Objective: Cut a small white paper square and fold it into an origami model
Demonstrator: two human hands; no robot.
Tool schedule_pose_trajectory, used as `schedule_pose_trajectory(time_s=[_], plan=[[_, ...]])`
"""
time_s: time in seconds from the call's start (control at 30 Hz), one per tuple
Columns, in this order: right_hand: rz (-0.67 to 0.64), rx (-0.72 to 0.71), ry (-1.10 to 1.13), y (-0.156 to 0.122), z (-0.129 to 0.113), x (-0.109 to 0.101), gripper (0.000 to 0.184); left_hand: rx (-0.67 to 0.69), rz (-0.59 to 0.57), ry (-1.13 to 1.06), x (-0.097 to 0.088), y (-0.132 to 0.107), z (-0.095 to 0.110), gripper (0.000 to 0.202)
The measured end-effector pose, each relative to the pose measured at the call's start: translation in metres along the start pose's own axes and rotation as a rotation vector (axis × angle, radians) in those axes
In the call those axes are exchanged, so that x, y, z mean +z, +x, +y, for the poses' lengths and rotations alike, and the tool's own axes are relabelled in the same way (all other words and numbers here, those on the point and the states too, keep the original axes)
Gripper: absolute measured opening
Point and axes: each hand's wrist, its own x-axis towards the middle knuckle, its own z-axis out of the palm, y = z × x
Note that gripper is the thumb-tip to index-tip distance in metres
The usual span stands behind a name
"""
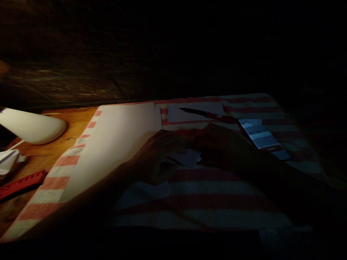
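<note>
The scene is very dark. My left hand (159,155) and my right hand (219,148) meet over a small white piece of paper (188,158) on a red-and-white striped cloth (206,195). Both hands have their fingers curled and pressed onto the paper, one at each side. A large white sheet (116,141) lies to the left of my left hand. Beyond the hands a knife with a dark blade and red handle (208,115) rests on another white sheet (195,111).
A lit phone (264,139) lies on the cloth right of my right hand. On the wooden table (51,151) at left are a white lamp head (32,126), a red ruler (21,184) and crumpled paper (8,160). A dark wall rises behind.
</note>
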Motion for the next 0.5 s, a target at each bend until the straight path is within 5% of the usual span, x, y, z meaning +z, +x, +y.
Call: schedule_pose_trajectory(time_s=[0.2,0.3,0.43,0.5], plan=[[-0.006,0.024,0.129,-0.003,0.003,0.002,0.032,0.019,-0.003,-0.026,0.000,0.000,0.000,0.033],[0.074,0.193,0.166,-0.004,0.003,0.005,0.040,-0.004,0.045,-0.016,-0.002,0.001,0.002,0.026],[0.133,0.447,0.252,-0.002,0.002,0.014,0.038,-0.223,0.237,0.081,-0.002,0.005,0.003,0.017],[0.126,0.495,0.350,-0.001,0.003,0.020,0.034,-0.350,0.237,0.141,0.000,0.006,0.002,0.021]])
